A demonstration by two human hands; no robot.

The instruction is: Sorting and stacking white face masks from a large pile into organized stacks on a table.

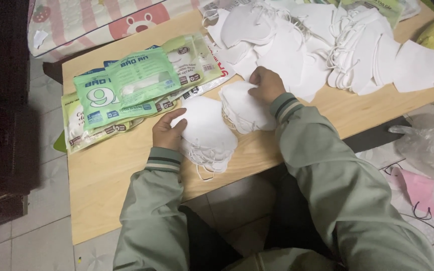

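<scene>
Nearest the camera, two grey-green sleeves with striped cuffs reach out over a low wooden worktop. The left hand lies curled against the left edge of a stack of white face masks, fingers wrapped lightly round the rim of the top mask, thumb on its face; the stack rests on the worktop just in front of the person, ear loops trailing off toward the near edge. The right hand is bunched, fingertips pinched on the upper edge of a second small stack of masks, which touches the first on its right side. Judging by this, the step in hand looks like gathering and squaring loose masks into counted bundles. The next move would call for nesting the two stacks evenly, loops kept free of tangles, before they go anywhere. To the left, near the left hand, lies a fanned heap of flat green and white packets, overlapping each other. Farther back, a broad loose pile of white masks covers the far right of the worktop. Beyond the far edge shows a pink patterned cushion, and a clear plastic bag sits on the floor at right.
</scene>
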